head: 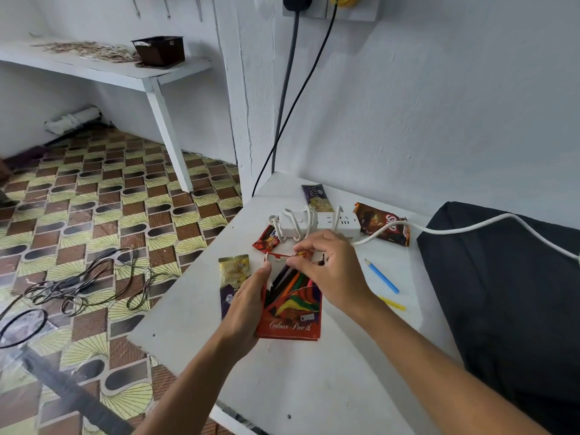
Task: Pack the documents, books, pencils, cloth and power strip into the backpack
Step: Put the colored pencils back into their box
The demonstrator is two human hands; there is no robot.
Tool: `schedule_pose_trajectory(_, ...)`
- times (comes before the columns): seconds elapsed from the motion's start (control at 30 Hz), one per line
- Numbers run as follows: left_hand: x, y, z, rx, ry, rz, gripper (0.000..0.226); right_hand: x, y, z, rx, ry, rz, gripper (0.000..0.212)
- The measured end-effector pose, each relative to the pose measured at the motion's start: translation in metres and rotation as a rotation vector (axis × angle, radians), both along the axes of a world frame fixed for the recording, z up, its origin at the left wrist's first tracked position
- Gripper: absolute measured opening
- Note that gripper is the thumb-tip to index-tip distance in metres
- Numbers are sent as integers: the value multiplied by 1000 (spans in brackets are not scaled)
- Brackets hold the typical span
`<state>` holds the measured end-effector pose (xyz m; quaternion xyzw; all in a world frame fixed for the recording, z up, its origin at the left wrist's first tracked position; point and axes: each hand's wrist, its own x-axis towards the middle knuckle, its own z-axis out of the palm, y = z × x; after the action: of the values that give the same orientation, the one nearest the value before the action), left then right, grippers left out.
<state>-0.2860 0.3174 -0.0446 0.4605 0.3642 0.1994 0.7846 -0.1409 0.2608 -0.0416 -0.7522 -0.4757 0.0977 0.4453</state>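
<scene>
White walls back a small white bench (282, 387). Left hand (248, 306) grips the side of the colour pencil box (292, 309), steadying it so the right hand (329, 271) can pinch its open top flap, probably to close it. Beyond lies the power strip (326, 224); loose pencils (381, 275) and the dark backpack (508, 293) sit right.

snack wrappers (383, 223), floor cables (84, 285) — brown basket (159, 50)
</scene>
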Motion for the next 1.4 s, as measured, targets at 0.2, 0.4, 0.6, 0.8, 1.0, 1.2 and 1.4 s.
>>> schedule_pose_trajectory(0.2,-3,-1,3,43,-34,-43,24,-7,-7,-1,-41,-282,44,37)
schedule_pose_trajectory(0.4,-3,-3,-1,30,-4,-64,14,5,-17,7,-9,-77,109,39)
schedule_pose_trajectory(0.6,0,0,-5,39,24,-73,15,48,-31,18,-498,-274,-130,15)
schedule_pose_trajectory(0.8,4,-1,-6,46,38,-89,17,52,-41,2,-928,-369,-20,17)
schedule_pose_trajectory(1.0,6,0,-10,68,66,-86,20,55,-39,-6,-822,-399,-20,19)
schedule_pose_trajectory(1.2,6,1,-11,75,86,-108,17,44,-25,21,-22,-19,-131,6)
schedule_pose_trajectory(1.4,6,-1,-10,40,90,-107,23,25,-12,46,144,577,-24,17)
